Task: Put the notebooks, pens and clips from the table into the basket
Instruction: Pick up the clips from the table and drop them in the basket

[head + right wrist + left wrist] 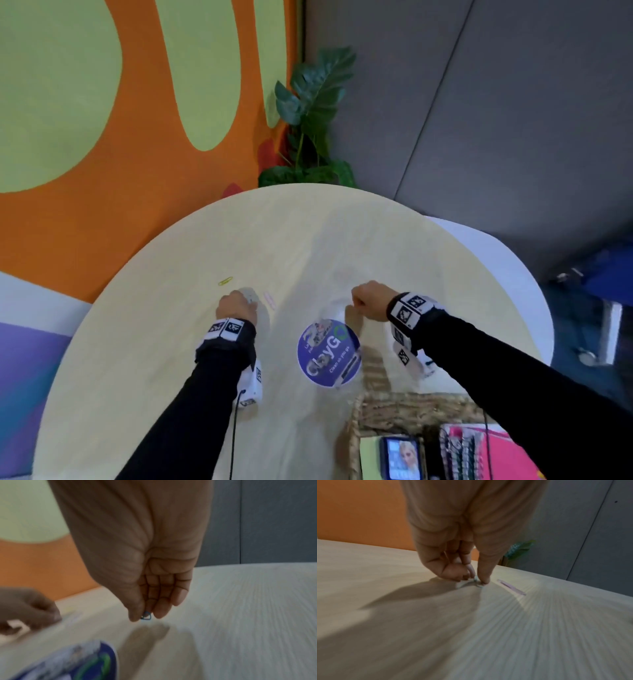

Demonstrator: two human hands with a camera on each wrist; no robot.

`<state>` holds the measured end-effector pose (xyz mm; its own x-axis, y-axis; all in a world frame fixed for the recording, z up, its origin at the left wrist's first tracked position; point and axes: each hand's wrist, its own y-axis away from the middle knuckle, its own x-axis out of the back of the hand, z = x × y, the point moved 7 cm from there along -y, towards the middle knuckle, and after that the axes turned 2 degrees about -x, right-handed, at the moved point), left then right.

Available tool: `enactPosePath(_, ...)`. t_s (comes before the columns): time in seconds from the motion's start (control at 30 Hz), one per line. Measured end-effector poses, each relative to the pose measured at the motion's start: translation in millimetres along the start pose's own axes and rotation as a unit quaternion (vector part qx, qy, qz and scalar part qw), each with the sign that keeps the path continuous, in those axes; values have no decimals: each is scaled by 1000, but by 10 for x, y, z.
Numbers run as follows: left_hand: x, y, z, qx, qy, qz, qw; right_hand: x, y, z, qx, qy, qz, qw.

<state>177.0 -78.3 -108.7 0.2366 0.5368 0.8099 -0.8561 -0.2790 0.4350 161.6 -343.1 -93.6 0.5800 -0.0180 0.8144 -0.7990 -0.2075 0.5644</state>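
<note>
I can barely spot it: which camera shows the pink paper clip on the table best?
The left wrist view: the pink clip lies large beside the left hand. The head view shows it tiny and faint; I can't find it in the right wrist view.

Round table (144, 342): pale wood-grain top, smooth, matt with a soft sheen.
Round blue sticker (328, 353): glossy printed film, flat on the top near the front edge.
Square woven basket (404, 409): coarse, rough natural fibre, at the front right edge.
Pink spiral notebook (507, 455) in the basket: smooth card cover, wire binding.
Yellow-green paper clip (225, 281) and pink paper clip (270, 300): thin coated wire, toward the left edge.
Small blue paper clip (146, 616): coated wire, smooth.
Black sleeves (205, 394): matt knit cloth.
</note>
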Motion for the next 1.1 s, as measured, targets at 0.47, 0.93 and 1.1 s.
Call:
enactPosePath(0.47,93,219,126,-63,-28,-9,998,-483,2249,-348,28,-166,72,983)
enactPosePath(0.93,432,2682,918,-426,-64,-114,895,-1474,2200,-681,1,131,-73,989)
enactPosePath(1.1,-176,3161,789,-453,-142,-188,860,-1284,2293,-514,-50,32,-13,998)
